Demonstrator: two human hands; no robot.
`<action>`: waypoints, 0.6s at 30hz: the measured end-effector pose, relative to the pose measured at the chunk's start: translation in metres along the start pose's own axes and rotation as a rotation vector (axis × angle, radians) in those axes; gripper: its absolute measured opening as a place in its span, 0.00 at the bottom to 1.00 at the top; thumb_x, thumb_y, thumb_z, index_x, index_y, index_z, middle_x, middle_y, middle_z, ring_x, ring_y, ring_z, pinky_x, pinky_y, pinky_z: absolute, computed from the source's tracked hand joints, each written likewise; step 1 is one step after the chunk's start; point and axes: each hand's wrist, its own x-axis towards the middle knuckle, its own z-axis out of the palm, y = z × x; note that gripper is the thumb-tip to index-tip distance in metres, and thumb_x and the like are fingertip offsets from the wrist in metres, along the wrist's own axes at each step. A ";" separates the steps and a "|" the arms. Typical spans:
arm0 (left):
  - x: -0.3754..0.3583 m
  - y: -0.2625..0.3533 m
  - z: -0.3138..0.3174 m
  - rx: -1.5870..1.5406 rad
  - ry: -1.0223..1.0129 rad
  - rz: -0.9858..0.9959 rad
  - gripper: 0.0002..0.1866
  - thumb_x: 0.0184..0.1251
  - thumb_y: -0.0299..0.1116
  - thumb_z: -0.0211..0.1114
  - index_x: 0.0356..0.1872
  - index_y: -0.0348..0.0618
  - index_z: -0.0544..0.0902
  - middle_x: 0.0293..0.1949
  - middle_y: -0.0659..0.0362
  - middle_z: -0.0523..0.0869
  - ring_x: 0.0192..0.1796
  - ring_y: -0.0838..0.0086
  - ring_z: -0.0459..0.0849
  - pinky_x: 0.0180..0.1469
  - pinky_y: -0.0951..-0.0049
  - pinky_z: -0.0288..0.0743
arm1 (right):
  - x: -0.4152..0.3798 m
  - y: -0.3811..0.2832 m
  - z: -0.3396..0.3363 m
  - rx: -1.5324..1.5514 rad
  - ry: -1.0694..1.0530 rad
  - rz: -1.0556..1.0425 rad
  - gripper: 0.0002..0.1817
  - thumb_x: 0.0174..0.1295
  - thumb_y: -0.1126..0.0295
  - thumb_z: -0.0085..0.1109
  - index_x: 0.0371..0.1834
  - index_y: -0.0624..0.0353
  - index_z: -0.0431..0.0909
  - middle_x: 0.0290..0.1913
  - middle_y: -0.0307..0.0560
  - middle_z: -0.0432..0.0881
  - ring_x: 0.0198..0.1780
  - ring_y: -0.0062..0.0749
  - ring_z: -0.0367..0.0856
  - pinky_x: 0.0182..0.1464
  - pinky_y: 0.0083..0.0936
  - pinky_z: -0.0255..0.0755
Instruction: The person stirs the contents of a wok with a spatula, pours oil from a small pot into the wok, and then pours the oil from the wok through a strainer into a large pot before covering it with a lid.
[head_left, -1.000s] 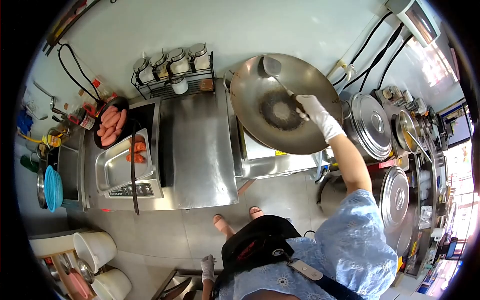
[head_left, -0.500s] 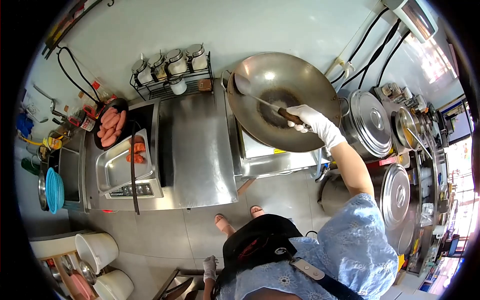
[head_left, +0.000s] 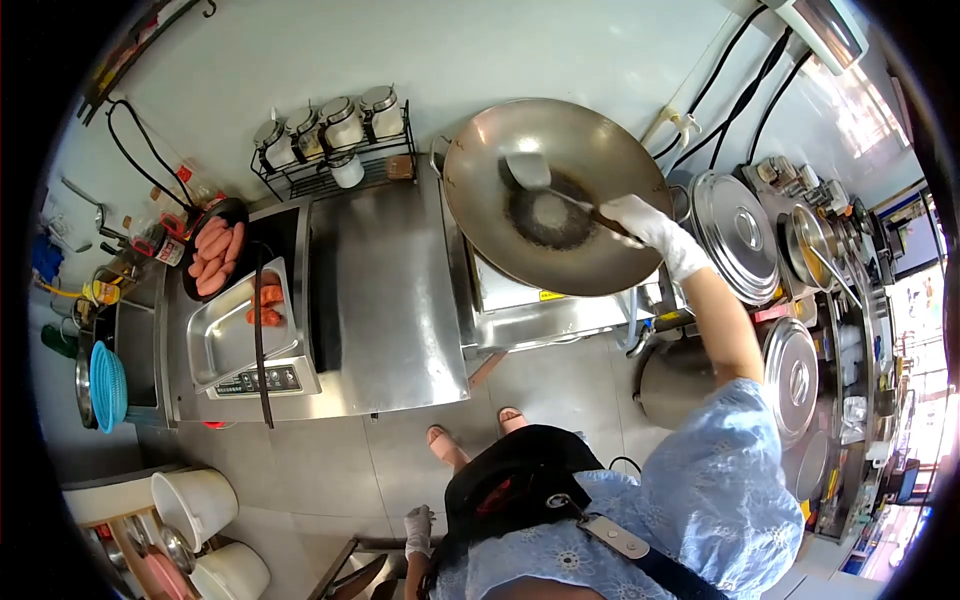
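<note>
My right hand (head_left: 650,232), in a white glove, is closed round the dark handle of a metal spatula (head_left: 530,171). The spatula's blade is over the upper middle of a large wok (head_left: 600,150), whose bottom has a dark ring with a lighter patch at its centre. The wok sits on a stove (head_left: 560,318). Low in the view, my left hand (head_left: 419,528), also gloved, hangs beside my body near the floor; its fingers are small and partly hidden.
Left of the wok are a steel counter (head_left: 385,300), a rack of jars (head_left: 335,170), a black pan (head_left: 240,212) of sausages and a steel tray (head_left: 225,335) with reddish meat. Lidded pots (head_left: 738,235) stand to the right. White buckets (head_left: 195,503) are at lower left.
My right hand has moved right with the spatula. The blade has shifted from the wok's upper left rim towards its middle. The whole view has shifted slightly.
</note>
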 end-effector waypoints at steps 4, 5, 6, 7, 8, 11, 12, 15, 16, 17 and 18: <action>-0.001 0.005 -0.008 0.072 0.019 0.025 0.14 0.60 0.36 0.59 0.35 0.32 0.80 0.26 0.55 0.83 0.20 0.74 0.78 0.22 0.75 0.69 | 0.011 -0.013 0.039 -0.047 0.085 0.163 0.12 0.61 0.59 0.48 0.32 0.56 0.75 0.15 0.37 0.71 0.09 0.22 0.64 0.10 0.21 0.56; 0.000 0.006 -0.007 0.014 0.031 0.021 0.15 0.60 0.37 0.59 0.35 0.31 0.79 0.26 0.55 0.83 0.20 0.74 0.78 0.22 0.75 0.69 | 0.007 -0.009 0.040 -0.089 0.083 0.202 0.12 0.61 0.59 0.48 0.32 0.55 0.76 0.15 0.38 0.71 0.09 0.22 0.64 0.10 0.21 0.56; 0.001 0.007 -0.006 -0.045 0.040 0.018 0.15 0.60 0.37 0.58 0.35 0.31 0.79 0.26 0.55 0.83 0.20 0.74 0.78 0.23 0.75 0.69 | -0.002 0.000 0.028 -0.138 -0.001 0.160 0.13 0.60 0.58 0.49 0.29 0.56 0.76 0.15 0.39 0.72 0.09 0.23 0.64 0.10 0.21 0.57; 0.003 0.006 -0.006 -0.043 0.032 0.016 0.15 0.60 0.37 0.58 0.35 0.31 0.79 0.26 0.55 0.83 0.20 0.74 0.78 0.23 0.75 0.69 | -0.016 0.010 0.010 -0.188 -0.085 0.120 0.14 0.60 0.58 0.49 0.26 0.56 0.75 0.15 0.40 0.72 0.09 0.23 0.64 0.10 0.22 0.57; 0.005 0.005 -0.005 -0.052 0.033 0.017 0.14 0.60 0.36 0.58 0.33 0.31 0.79 0.25 0.55 0.83 0.20 0.74 0.78 0.23 0.74 0.69 | -0.044 -0.003 -0.008 -0.239 -0.215 0.090 0.17 0.59 0.58 0.50 0.19 0.57 0.73 0.14 0.41 0.72 0.09 0.23 0.65 0.10 0.22 0.57; 0.001 0.001 0.001 -0.014 0.011 0.000 0.13 0.59 0.35 0.56 0.31 0.32 0.80 0.24 0.55 0.83 0.20 0.74 0.78 0.23 0.74 0.70 | -0.077 -0.026 -0.052 -0.533 -0.174 0.315 0.13 0.58 0.64 0.51 0.22 0.60 0.75 0.12 0.40 0.68 0.10 0.22 0.64 0.11 0.24 0.56; 0.001 0.002 0.001 0.040 -0.005 -0.012 0.13 0.59 0.34 0.55 0.29 0.32 0.80 0.23 0.55 0.82 0.21 0.74 0.78 0.23 0.74 0.70 | -0.079 -0.026 -0.061 -0.626 -0.078 0.201 0.13 0.57 0.64 0.51 0.20 0.61 0.75 0.11 0.40 0.68 0.11 0.23 0.65 0.12 0.25 0.57; 0.005 -0.005 0.004 0.054 -0.008 0.005 0.12 0.59 0.33 0.54 0.27 0.33 0.80 0.21 0.55 0.82 0.21 0.74 0.78 0.24 0.74 0.70 | -0.082 -0.040 -0.073 -0.844 0.048 0.063 0.15 0.56 0.64 0.52 0.16 0.61 0.74 0.11 0.40 0.68 0.12 0.25 0.66 0.15 0.26 0.58; 0.009 -0.008 0.003 0.054 -0.009 0.005 0.12 0.59 0.33 0.54 0.27 0.33 0.80 0.21 0.55 0.82 0.21 0.74 0.78 0.24 0.74 0.70 | -0.083 -0.047 -0.074 -0.970 0.074 0.039 0.16 0.56 0.64 0.52 0.15 0.61 0.74 0.11 0.40 0.68 0.13 0.26 0.67 0.15 0.26 0.59; 0.014 -0.009 0.003 0.052 -0.029 0.035 0.12 0.59 0.33 0.55 0.28 0.33 0.80 0.22 0.55 0.82 0.21 0.74 0.78 0.24 0.74 0.70 | -0.089 -0.059 -0.072 -0.970 0.073 0.037 0.16 0.56 0.64 0.52 0.15 0.61 0.74 0.11 0.40 0.68 0.13 0.26 0.67 0.15 0.26 0.59; 0.014 -0.009 0.002 0.048 -0.047 0.064 0.12 0.60 0.34 0.56 0.29 0.33 0.80 0.22 0.55 0.82 0.22 0.74 0.78 0.24 0.74 0.70 | -0.094 -0.072 -0.069 -0.937 -0.009 0.179 0.13 0.55 0.66 0.52 0.19 0.64 0.74 0.13 0.44 0.71 0.13 0.30 0.70 0.16 0.27 0.63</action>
